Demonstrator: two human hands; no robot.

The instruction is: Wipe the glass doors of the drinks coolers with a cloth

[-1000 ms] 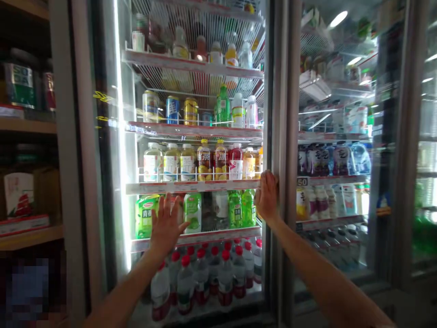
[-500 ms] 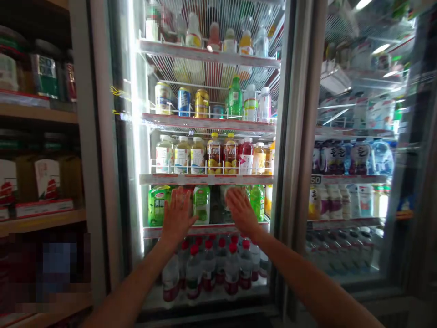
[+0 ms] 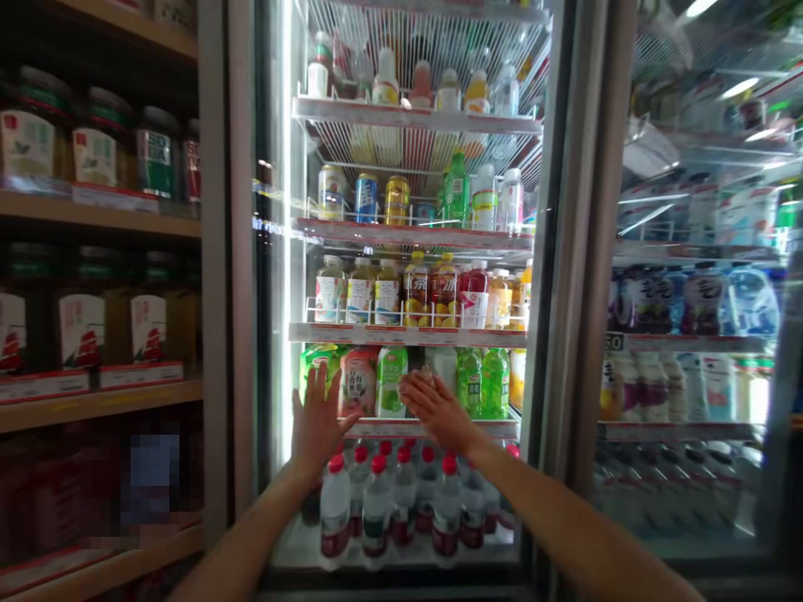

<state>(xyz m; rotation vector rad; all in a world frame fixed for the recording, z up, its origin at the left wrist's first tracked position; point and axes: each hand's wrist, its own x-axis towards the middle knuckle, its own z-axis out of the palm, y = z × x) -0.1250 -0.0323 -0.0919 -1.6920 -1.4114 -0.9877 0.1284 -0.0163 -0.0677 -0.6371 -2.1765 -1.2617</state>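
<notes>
My left hand (image 3: 321,422) is raised in front of the lower drinks shelf, fingers spread and nothing in it. Behind its fingers stands a green bottle (image 3: 312,361), partly hidden; beside it is a bottle with a dark reddish label (image 3: 357,380). My right hand (image 3: 442,410) is stretched out flat, fingers together and pointing left, near a light green bottle (image 3: 392,380). A pale blur at its fingertips may be a reflection. Two green bottles (image 3: 482,385) stand to its right. Whether either palm touches the glass, I cannot tell.
Upright drinks cooler (image 3: 407,336) with lit shelves of bottles and cans. Red-capped bottles (image 3: 376,510) fill its bottom. On the right is another glass-fronted cooler (image 3: 690,343); on the left, wooden shelves (image 3: 100,213) hold large jars. A metal frame (image 3: 583,251) separates the coolers.
The view has turned left, showing more of the jar shelves. Both hands have shifted left relative to the cooler, uncovering the reddish-labelled bottle and the green bottles on the right.
</notes>
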